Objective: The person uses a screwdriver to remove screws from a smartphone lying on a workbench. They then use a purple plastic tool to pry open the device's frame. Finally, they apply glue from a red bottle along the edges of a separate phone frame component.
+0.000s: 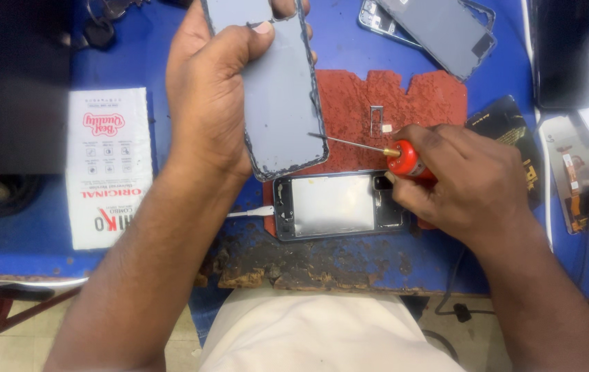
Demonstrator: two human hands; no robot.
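Grey panel, red-handled screwdriver, rust-red mat, blue bench.

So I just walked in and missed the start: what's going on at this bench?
A person is working on phone parts over a worn blue table. The left hand holds up a grey phone panel, while the right hand grips a red-handled screwdriver with its tip at the panel's lower edge. An opened phone frame lies flat below, beside a red mat.

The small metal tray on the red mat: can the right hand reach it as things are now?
Probably yes. The small metal tray lies uncovered just beyond the right hand, but that hand is holding a red-handled screwdriver.
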